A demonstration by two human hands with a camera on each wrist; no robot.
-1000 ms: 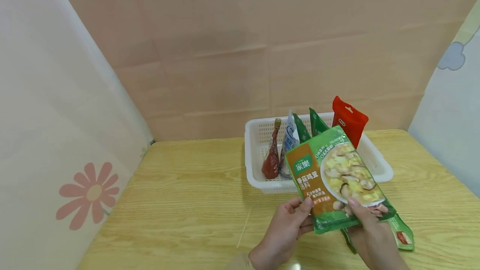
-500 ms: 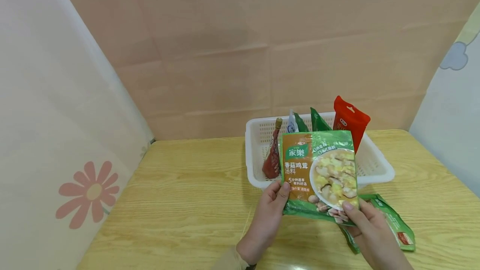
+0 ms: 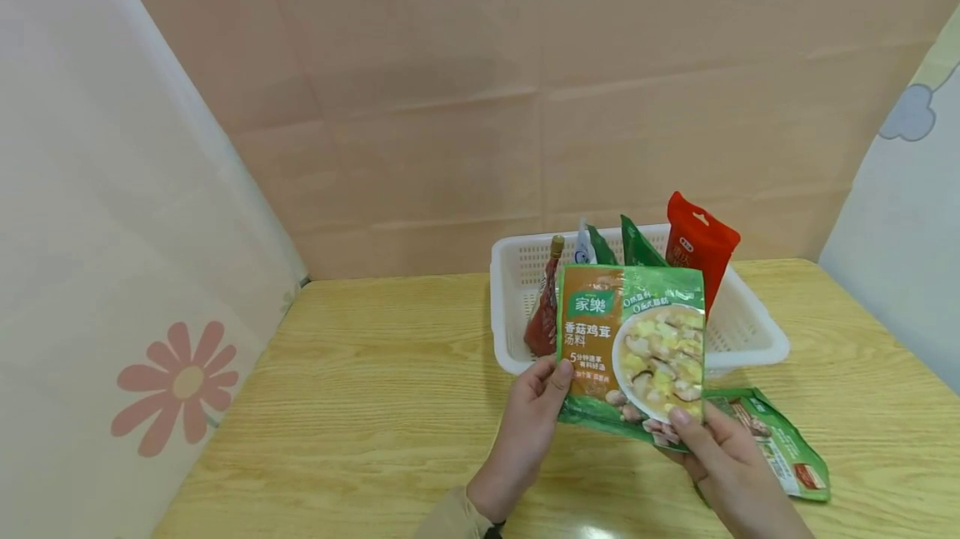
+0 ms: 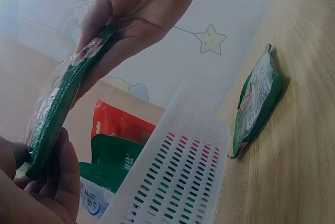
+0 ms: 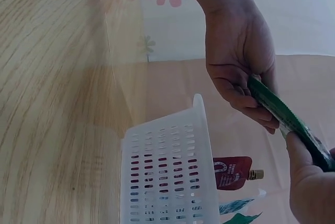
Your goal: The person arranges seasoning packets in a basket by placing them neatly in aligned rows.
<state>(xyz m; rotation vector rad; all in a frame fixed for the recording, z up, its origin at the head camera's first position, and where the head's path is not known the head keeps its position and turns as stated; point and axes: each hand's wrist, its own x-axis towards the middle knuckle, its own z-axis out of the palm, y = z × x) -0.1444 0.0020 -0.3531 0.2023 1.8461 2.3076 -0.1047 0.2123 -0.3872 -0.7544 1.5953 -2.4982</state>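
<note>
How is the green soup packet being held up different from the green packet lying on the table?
The held soup packet is lifted upright in front of the white basket, gripped by the left hand and right hand; the second green packet lies flat on the wooden table, untouched. The held one shows its front with a soup bowl picture; the lying one's print is too small to read. Both are green foil pouches.

The head camera looked forward and down over the tabletop [image 3: 360, 389], while both wrist cameras sat low and close, facing upward, each sharing the white basket [image 4: 178, 182] and green packet [image 5: 282, 114].
</note>
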